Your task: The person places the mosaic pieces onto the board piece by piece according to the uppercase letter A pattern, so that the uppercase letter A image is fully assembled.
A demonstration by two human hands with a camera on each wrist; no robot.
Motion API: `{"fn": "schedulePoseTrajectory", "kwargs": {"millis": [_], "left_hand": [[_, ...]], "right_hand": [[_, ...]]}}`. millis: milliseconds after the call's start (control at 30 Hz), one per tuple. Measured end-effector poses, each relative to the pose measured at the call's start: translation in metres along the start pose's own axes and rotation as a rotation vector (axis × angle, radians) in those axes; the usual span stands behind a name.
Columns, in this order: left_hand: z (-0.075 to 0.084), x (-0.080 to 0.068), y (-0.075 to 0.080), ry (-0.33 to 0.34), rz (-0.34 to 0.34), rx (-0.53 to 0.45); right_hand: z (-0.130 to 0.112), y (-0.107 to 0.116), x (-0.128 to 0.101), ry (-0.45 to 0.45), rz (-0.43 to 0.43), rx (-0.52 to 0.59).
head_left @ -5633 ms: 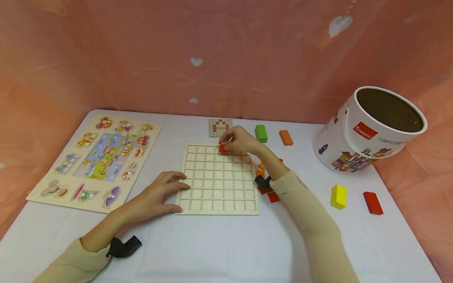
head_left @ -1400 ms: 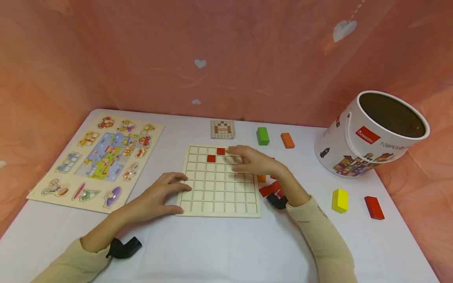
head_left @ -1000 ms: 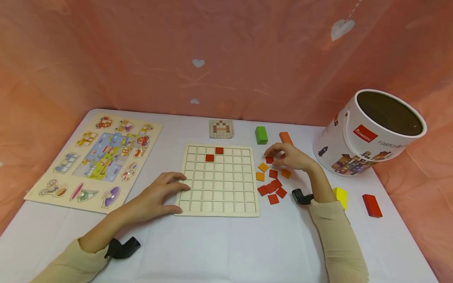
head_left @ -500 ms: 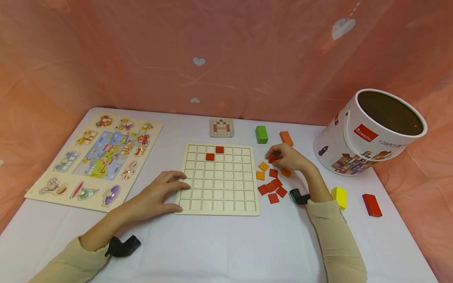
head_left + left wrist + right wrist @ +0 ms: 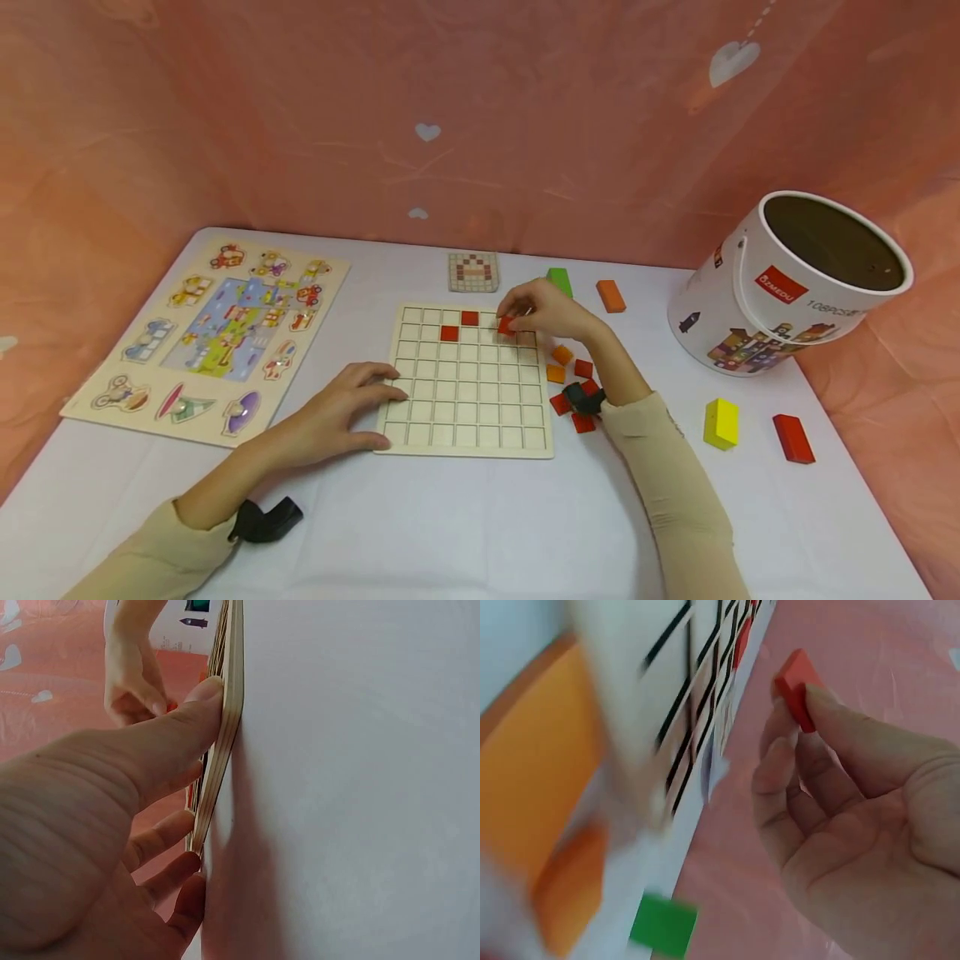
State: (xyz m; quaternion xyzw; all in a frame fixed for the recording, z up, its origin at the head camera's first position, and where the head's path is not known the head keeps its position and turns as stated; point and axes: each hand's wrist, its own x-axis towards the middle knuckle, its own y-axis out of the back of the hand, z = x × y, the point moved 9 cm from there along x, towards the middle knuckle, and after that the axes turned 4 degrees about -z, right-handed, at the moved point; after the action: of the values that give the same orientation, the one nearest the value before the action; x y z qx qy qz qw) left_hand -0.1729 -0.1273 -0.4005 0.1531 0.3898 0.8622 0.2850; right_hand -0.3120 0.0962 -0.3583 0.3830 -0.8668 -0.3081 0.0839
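Observation:
A pale wooden grid board (image 5: 465, 414) lies in the middle of the white table. Two red square tiles sit in it, one (image 5: 469, 318) in the back row and another (image 5: 449, 333) one row nearer, to its left. My right hand (image 5: 553, 312) pinches a third red tile (image 5: 506, 325) between thumb and fingertips over the board's back right part. In the right wrist view this red tile (image 5: 798, 688) is tilted, apart from the board. My left hand (image 5: 330, 415) rests at the board's left side, fingers spread and relaxed, thumb (image 5: 202, 694) touching the edge.
Loose orange tiles (image 5: 556, 373) and red tiles (image 5: 582, 423) lie right of the board, partly under my right wrist. Behind it are a pattern card (image 5: 473, 272), a green block (image 5: 559, 282) and an orange block (image 5: 611, 296). A bucket (image 5: 772, 317) stands right; a picture puzzle (image 5: 300, 360) lies left.
Two red tiles now sit in the grid. My right hand went to the loose tiles, picked up another red one and carried it left over the board. My left hand has stayed put.

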Motion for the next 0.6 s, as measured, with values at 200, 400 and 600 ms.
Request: {"fn": "schedulePoseTrajectory", "kwargs": {"millis": [200,400,600], "left_hand": [[0.000,0.001,0.000,0.006,0.000,-0.005],[0.001,0.001,0.000,0.003,0.000,-0.003],[0.001,0.000,0.001,-0.001,0.003,-0.002]], "right_hand": [[-0.006,-0.018,0.024,0.015,-0.070,-0.018],[-0.002,-0.024,0.029,-0.006,-0.063,-0.044],[-0.002,-0.024,0.029,-0.046,-0.032,-0.107]]}}
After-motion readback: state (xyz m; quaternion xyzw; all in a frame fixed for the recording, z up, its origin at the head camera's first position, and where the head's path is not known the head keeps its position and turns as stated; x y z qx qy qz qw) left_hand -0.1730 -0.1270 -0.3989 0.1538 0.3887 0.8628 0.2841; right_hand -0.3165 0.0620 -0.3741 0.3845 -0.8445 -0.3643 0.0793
